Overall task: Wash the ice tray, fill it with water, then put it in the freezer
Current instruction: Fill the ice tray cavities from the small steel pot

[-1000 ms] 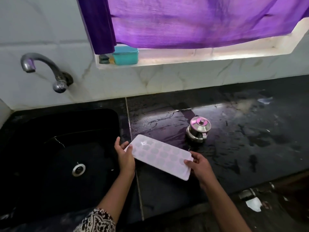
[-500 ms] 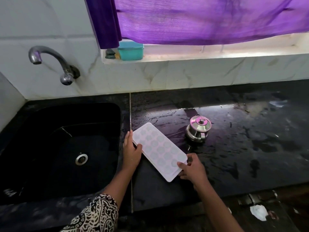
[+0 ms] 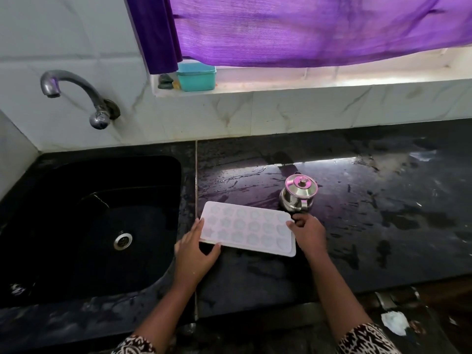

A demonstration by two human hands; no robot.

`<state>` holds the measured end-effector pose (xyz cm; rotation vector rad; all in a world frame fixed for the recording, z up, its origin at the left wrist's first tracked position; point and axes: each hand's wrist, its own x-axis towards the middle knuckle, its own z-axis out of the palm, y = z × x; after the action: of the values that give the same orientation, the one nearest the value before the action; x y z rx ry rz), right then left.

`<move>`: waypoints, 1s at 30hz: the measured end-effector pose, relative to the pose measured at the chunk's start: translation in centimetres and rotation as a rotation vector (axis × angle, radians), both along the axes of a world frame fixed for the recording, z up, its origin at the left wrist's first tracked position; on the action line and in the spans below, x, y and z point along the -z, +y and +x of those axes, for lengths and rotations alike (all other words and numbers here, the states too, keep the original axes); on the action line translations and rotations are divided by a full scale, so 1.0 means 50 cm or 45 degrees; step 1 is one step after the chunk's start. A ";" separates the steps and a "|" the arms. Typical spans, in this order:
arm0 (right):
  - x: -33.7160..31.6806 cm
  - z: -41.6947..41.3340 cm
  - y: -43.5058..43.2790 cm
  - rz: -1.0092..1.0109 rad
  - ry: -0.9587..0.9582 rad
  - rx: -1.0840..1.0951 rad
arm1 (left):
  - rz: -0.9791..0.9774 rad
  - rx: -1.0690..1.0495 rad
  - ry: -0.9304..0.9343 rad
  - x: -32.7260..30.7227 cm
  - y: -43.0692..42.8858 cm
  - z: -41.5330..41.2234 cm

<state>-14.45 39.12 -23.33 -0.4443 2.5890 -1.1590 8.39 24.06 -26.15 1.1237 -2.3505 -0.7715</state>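
Ice tray [image 3: 246, 227] is lying flat, low over the black counter [image 3: 255, 282], spanning between both sets of fingers; can't tell if it's fully resting. Left hand [image 3: 194, 254] is gripping its left end, thumb on the near edge. Right hand [image 3: 309, 233] is pinching the right end, fingers curled. Steel pot [image 3: 298, 196] is sitting just beyond the right fingers, and the sink [image 3: 102, 180] is lying left of the left fingers.

A home kitchen: a black sink [image 3: 76, 251] set in a wet stone counter [image 3: 383, 251], a tap [image 3: 74, 90] on the tiled wall [image 3: 63, 34], a lidded steel pot [image 3: 298, 195], an ice tray [image 3: 247, 228], and a box [image 3: 196, 76] on the sill [image 3: 332, 85] under a purple curtain [image 3: 306, 29].
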 end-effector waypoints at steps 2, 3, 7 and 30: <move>0.003 0.002 0.009 -0.252 -0.023 0.222 | -0.009 -0.039 0.037 0.001 0.002 0.005; 0.006 0.003 0.012 -0.351 -0.028 0.308 | 0.005 -0.073 0.086 0.000 0.003 0.005; -0.004 0.011 -0.001 -0.558 -0.076 0.389 | 0.169 -0.246 0.418 -0.005 0.001 0.012; -0.049 -0.119 -0.072 -1.301 -0.510 0.749 | -0.161 0.045 -0.231 0.025 -0.010 -0.019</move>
<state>-20.42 35.54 -20.87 0.3921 1.6362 -2.4280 7.45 23.55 -27.42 1.1432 -2.5355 -0.5437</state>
